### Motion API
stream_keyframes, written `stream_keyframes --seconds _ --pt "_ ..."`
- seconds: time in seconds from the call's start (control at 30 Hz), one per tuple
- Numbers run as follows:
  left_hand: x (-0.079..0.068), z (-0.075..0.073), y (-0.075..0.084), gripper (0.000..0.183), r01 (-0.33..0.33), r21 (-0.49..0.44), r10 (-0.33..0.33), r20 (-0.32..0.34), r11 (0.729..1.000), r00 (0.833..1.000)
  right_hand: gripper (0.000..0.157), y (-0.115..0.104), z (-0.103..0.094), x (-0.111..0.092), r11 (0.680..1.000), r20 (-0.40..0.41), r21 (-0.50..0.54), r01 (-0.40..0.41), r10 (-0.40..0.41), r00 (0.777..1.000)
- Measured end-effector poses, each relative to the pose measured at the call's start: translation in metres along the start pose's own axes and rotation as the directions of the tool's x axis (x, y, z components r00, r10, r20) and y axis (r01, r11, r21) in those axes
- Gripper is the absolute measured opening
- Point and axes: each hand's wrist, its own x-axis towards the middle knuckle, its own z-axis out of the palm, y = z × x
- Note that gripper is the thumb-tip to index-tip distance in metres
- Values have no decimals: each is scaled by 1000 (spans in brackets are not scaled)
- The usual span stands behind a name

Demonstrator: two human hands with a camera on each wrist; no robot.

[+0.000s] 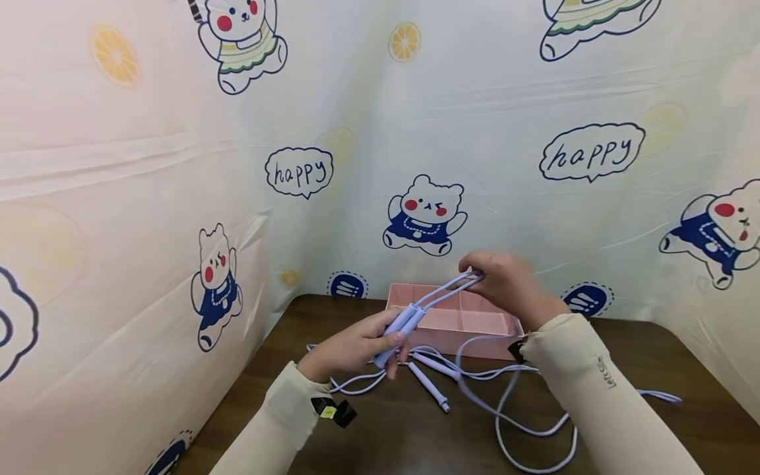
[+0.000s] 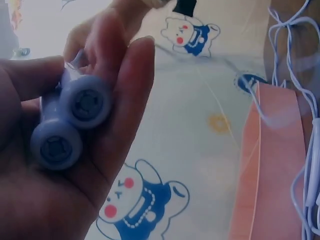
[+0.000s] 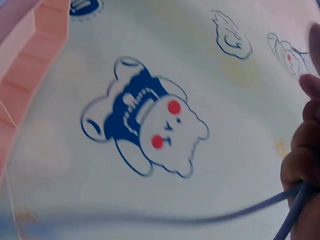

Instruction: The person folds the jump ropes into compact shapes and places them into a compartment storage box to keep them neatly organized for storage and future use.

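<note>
The left hand (image 1: 350,346) curls its fingers (image 2: 127,95) round a pair of lavender jump-rope handles (image 1: 400,325), held side by side; in the left wrist view their two round end caps (image 2: 72,122) sit against the palm, thumb on one side and fingers wrapped over the other. The handles point up and away toward the right hand (image 1: 505,284), raised above the bench (image 1: 368,435).

The right hand pinches the cords (image 1: 445,288) that run out of the handles, its fingers (image 3: 302,160) closed narrowly on them; the right wrist view shows two thin strands passing under the bent fingers. The stretch of cord between the two hands looks fairly taut and hangs in the air just in front of a pink box with dividers (image 1: 469,320).

The remaining cord (image 1: 522,425) lies in loose loops on the dark wooden bench, below and to the right of the hands. A second pair of handles (image 1: 430,382) lies on the bench just beneath the left hand, near the box. A cloth printed with bears and "happy" bubbles (image 1: 424,214) stands behind.
</note>
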Motion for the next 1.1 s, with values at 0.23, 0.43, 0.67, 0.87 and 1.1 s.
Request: stream_keyframes --seconds 0.23,0.43,0.67,0.87,1.1 --pt "-3 -7 2 23 -23 107 25 -16 994 1000 34 1 -40 1 991 215 53 -125 111 970" --pt "-6 -10 -6 26 -45 27 45 0 999 999 15 12 -61 -4 992 226 -85 -89 106 968" --pt "-12 -3 -14 24 -107 -185 119 54 977 991 13 36 -54 -22 977 99 -198 -83 104 990" --pt "-7 3 -16 25 -97 -197 119 103 976 988 11 43 -35 -33 968 2 -200 -152 155 988" --pt "-4 6 -25 22 -167 -333 208 93 928 974 9 49 -20 -46 964 -13 -212 -161 162 987"
